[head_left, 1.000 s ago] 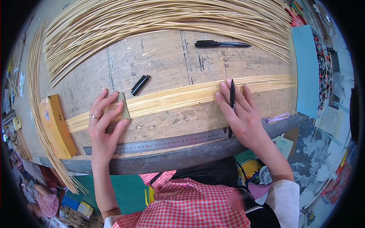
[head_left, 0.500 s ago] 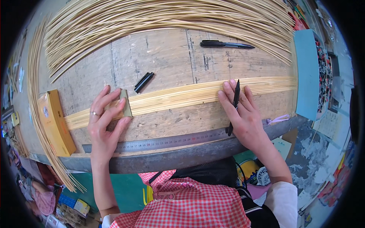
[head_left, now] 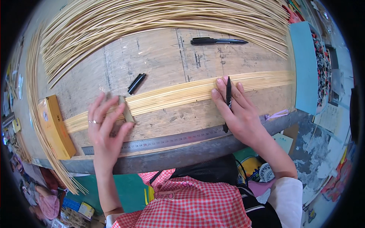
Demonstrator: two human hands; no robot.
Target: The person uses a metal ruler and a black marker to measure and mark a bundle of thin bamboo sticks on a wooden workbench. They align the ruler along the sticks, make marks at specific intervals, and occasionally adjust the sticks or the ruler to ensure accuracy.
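A flat row of thin pale bamboo strips (head_left: 171, 98) lies side by side across the wooden table. Across its left part stands a small olive-green flat piece (head_left: 127, 111), gripped between the fingers and thumb of my left hand (head_left: 108, 121); the fingertips are slightly blurred. My right hand (head_left: 239, 112) rests its fingertips on the strips farther right, with an uncapped black marker (head_left: 228, 95) held between the fingers, tip pointing away from me. A black marker cap (head_left: 137, 83) lies just beyond the row. A steel ruler (head_left: 163, 143) runs along the near edge, between my wrists.
A yellow box (head_left: 57, 127) stands at the row's left end, beside a bundle of long strips (head_left: 33, 87). A large heap of strips (head_left: 152, 22) fills the far side. A second black marker (head_left: 218, 41) lies before it. At right stands a blue box (head_left: 305, 68).
My left hand has shifted the olive-green piece slightly toward me and to the right along the strips. My right hand stays on the row with the marker. The whole view has drifted a little.
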